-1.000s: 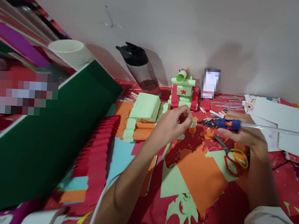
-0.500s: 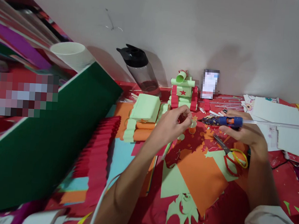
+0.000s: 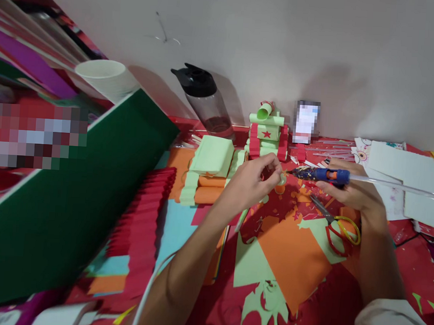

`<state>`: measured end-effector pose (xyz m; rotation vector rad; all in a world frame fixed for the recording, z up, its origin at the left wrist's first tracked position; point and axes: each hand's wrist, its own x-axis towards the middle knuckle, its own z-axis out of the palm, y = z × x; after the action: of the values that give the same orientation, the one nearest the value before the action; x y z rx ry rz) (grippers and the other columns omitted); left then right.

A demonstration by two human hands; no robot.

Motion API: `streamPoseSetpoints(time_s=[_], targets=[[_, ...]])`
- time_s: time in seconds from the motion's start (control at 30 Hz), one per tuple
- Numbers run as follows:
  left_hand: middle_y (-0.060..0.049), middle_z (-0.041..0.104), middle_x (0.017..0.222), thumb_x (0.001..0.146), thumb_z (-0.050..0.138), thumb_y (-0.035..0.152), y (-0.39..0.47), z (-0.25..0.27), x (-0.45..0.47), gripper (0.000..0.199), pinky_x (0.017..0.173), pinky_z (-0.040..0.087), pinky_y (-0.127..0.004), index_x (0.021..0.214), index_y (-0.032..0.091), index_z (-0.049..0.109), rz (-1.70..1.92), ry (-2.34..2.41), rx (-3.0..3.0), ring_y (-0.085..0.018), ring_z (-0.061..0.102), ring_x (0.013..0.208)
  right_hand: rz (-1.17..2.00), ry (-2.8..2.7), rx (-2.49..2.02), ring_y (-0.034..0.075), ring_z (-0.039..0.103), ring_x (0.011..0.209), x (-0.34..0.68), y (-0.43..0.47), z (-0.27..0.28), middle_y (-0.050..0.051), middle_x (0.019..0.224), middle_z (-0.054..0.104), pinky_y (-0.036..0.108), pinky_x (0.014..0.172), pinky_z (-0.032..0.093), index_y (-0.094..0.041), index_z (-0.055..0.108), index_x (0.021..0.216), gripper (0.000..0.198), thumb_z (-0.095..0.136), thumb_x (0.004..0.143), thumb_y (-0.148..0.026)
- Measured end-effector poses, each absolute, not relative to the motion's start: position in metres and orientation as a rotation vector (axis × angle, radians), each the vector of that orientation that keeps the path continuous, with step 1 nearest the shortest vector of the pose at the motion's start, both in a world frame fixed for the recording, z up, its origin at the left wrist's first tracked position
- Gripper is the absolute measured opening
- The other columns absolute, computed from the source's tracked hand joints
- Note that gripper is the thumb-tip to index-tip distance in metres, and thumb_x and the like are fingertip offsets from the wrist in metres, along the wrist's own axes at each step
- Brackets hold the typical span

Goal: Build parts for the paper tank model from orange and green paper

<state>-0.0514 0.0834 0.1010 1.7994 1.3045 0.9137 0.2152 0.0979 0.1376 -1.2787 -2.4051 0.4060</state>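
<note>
My right hand (image 3: 351,188) is wrapped round a blue hot glue gun (image 3: 321,175), and a clear glue stick (image 3: 395,186) sticks out of its back end. The gun's dark nozzle points left, close to the fingertips of my left hand (image 3: 260,175). Those fingers are pinched on a small pale green paper piece (image 3: 282,180), largely hidden by the fingers. Just below it shows a small orange paper piece (image 3: 279,189). Behind my left hand stands a green and red paper tank model (image 3: 266,134) with a red star. Left of it are orange rolls (image 3: 209,195) under a green paper box (image 3: 212,156).
Scissors (image 3: 334,231) lie below my right hand, beside orange paper (image 3: 292,260) and green scraps (image 3: 265,310). A water bottle (image 3: 209,105) and a phone (image 3: 306,122) stand along the wall. On the left, a dark green board (image 3: 71,197) leans near a white cup (image 3: 106,79).
The glue gun has shifted slightly left, its nozzle now closer to the pinched fingers of my left hand. My left hand has barely moved.
</note>
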Motion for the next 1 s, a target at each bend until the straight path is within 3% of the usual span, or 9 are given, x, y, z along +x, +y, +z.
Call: streamPoseSetpoints(time_s=[0.83, 1.0], targets=[[0.002, 0.061, 0.074, 0.088, 0.051, 0.026, 0.085, 0.100, -0.055, 0.008, 0.065, 0.038, -0.029, 0.081, 0.022, 0.054, 0.929, 1.341, 1.831, -0.015, 0.053, 0.069, 0.475, -2.393, -1.222, 0.015, 0.042, 0.056, 0.214, 0.099, 0.147, -0.002, 0.063, 0.047, 0.031, 0.054, 0.035, -0.025, 0.043, 0.067, 0.049, 0.060, 0.094, -0.063], [0.003, 0.058, 0.073, 0.087, 0.051, 0.029, 0.086, 0.100, -0.054, 0.010, 0.065, 0.038, -0.029, 0.081, 0.022, 0.053, 0.950, 1.358, 1.798, -0.015, 0.052, 0.068, 0.491, -2.327, -1.253, 0.017, 0.047, 0.060, 0.218, 0.100, 0.149, 0.000, 0.067, 0.051, 0.032, 0.059, 0.041, -0.025, 0.045, 0.068, 0.050, 0.059, 0.092, -0.067]])
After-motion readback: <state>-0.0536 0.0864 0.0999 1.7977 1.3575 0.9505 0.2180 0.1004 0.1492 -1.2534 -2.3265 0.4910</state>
